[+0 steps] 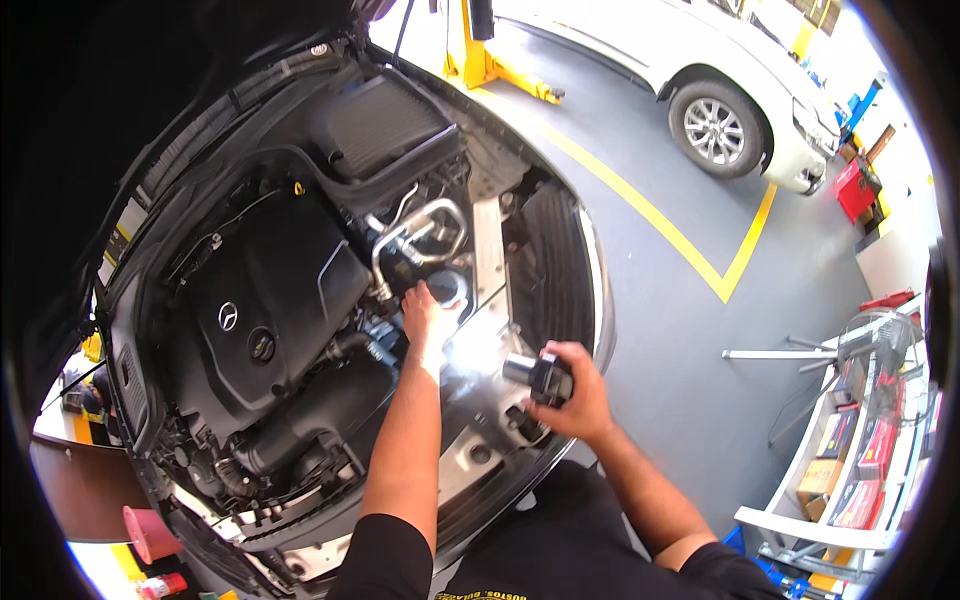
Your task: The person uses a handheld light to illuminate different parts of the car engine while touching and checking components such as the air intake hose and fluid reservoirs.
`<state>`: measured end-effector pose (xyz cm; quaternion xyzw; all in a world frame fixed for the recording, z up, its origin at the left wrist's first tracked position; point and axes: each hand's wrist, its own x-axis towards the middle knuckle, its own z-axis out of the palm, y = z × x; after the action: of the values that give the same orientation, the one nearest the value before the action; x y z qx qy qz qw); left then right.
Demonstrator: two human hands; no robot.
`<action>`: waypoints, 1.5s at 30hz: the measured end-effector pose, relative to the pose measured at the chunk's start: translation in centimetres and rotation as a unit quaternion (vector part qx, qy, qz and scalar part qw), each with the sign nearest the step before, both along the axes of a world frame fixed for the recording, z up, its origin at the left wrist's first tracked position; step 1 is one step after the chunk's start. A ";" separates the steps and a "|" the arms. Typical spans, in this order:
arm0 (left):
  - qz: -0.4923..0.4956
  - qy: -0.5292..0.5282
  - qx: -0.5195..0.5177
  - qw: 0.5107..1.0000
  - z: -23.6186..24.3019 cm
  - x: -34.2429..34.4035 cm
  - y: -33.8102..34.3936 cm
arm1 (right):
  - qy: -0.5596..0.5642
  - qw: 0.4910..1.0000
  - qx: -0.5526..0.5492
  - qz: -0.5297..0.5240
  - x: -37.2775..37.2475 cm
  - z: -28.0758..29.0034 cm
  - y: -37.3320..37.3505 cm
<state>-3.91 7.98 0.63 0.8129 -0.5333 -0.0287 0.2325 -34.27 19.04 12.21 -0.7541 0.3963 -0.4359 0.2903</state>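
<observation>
My right hand [583,400] is closed around a black and silver flashlight [522,369], held over the front edge of the car's engine bay. Its beam makes a bright white glare beside my left forearm. My left hand [425,315] reaches down into the bay, its fingers curled on a dark round cap [447,288] with a pale rim. Glare and the hand itself hide part of the cap. Bent silver metal pipes [420,235] run just beyond those fingers. To the left lies the black plastic engine cover [260,300] with a round oil filler cap [261,345].
The raised hood [150,90] hangs over the far left. A white car [690,60] stands beyond a yellow floor line [650,215], near a yellow lift post [475,50]. At right are a fan [875,345] and a shelf cart [800,525] holding boxes.
</observation>
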 end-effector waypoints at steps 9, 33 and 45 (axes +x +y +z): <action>-0.032 -0.072 0.224 0.971 2.7 -1.6 -5.2 | -0.021 0.993 0.095 0.061 -5.1 -3.0 -7.4; -0.322 -0.029 -0.425 0.846 48.0 -9.4 18.2 | 0.078 0.965 0.169 0.185 -4.3 -4.3 -14.0; -0.317 -0.013 -0.459 0.830 47.5 -5.4 23.6 | 0.091 0.962 0.172 0.191 -0.9 -2.9 -8.3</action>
<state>-9.32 31.54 48.09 0.3997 -0.7162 0.1575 0.5500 -35.17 10.77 9.29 -0.7909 0.3385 -0.2276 0.4562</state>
